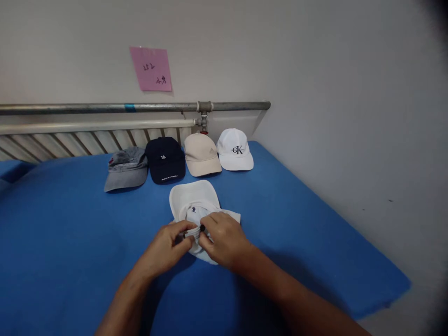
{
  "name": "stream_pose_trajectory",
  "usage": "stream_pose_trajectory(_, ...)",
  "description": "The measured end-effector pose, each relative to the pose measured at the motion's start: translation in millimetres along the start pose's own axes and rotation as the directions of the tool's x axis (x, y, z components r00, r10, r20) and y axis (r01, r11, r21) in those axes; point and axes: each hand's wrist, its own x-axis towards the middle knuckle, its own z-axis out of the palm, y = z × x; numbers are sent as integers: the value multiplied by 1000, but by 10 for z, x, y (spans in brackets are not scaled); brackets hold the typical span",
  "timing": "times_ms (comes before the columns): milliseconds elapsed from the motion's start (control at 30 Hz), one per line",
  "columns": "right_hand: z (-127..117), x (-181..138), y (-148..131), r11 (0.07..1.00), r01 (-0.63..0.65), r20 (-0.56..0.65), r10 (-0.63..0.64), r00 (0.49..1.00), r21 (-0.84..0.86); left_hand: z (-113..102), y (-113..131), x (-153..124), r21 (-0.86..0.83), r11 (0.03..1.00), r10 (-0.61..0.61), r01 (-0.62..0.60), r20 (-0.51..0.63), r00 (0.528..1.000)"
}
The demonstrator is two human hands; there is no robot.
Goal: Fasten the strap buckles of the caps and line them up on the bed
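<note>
A white baseball cap lies on the blue surface in front of me, its brim pointing away and its inside partly showing. My left hand pinches the cap's back strap between thumb and fingers. Close beside it, my right hand is closed on the strap by a small dark buckle. The two hands nearly meet over the rear of the cap. My right fingers hide part of the buckle and strap.
Behind stand a grey cap, a navy cap, a beige cap and another white cap in a row. A radiator and metal pipe run along the wall, below a pink note. A wall bounds the right side.
</note>
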Motion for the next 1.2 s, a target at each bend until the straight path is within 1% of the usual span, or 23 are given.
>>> stream_pose_trajectory(67, 29, 0, -13, 1000, -9, 80, 8, 997, 3, 36, 19, 7, 85, 996, 17, -18, 15, 1000)
stream_pose_trajectory(133, 37, 5, -29, 999, -28, 144, 23, 989, 33, 58, 29, 13, 122, 992, 25, -31, 47, 999)
stream_pose_trajectory(200, 29, 14, -42, 995, -68, 176, 53, 983, 76, 65, 25, 20, 101, 995, 16, -22, 60, 998)
stream_pose_trajectory(300, 11, 31, -36, 976, -123, 173, 91, 981, 182, 51, -3, 30, -12, 1000, -1, 1, 67, 998)
stream_pose_trajectory(433, 4, 46, 25, 929, -141, 87, 119, 989, 341, 4, -53, 34, -195, 980, -38, 49, 61, 997)
stream_pose_trajectory(500, 4, 45, 53, 901, -96, -19, 114, 993, 424, -23, -71, 30, -314, 946, -62, 80, 66, 996)
stream_pose_trajectory(533, 4, 42, 58, 893, -38, -92, 89, 992, 448, -37, -76, 28, -365, 926, -73, 95, 73, 995)
stream_pose_trajectory(600, 2, 34, 49, 898, 122, -234, -21, 972, 423, -60, -77, 24, -431, 896, -82, 110, 83, 993)
stream_pose_trajectory(633, 2, 31, 38, 902, 200, -271, -98, 957, 383, -70, -74, 22, -446, 889, -78, 106, 81, 994)
stream_pose_trajectory(667, 2, 29, 26, 903, 263, -277, -171, 945, 339, -78, -70, 20, -449, 888, -72, 97, 72, 995)
stream_pose_trajectory(733, 7, 28, 5, 904, 330, -246, -266, 932, 271, -86, -73, 20, -430, 900, -60, 69, 34, 998)
stream_pose_trajectory(800, 16, 32, 0, 908, 352, -236, -299, 925, 227, -80, -104, 26, -412, 910, -63, 46, -28, 998)
stream_pose_trajectory(867, 27, 36, 8, 908, 371, -262, -316, 912, 195, -61, -162, 36, -428, 903, -83, 37, -89, 993)
stream_pose_trajectory(933, 40, 39, 16, 907, 386, -282, -331, 901, 170, -37, -227, 50, -468, 883, -106, 44, -106, 989)
stream_pose_trajectory(1033, 70, 43, 20, 908, 388, -283, -334, 899, 162, -13, -278, 64, -482, 874, -120, 62, -91, 989)
stream_pose_trajectory(1100, 100, 48, 20, 916, 358, -299, -296, 907, 178, -12, -265, 65, -485, 871, -133, 75, -86, 987)
stream_pose_trajectory(1200, 132, 54, 24, 937, 243, -350, -147, 925, 249, -26, -194, 61, -518, 848, -171, 109, -74, 983)
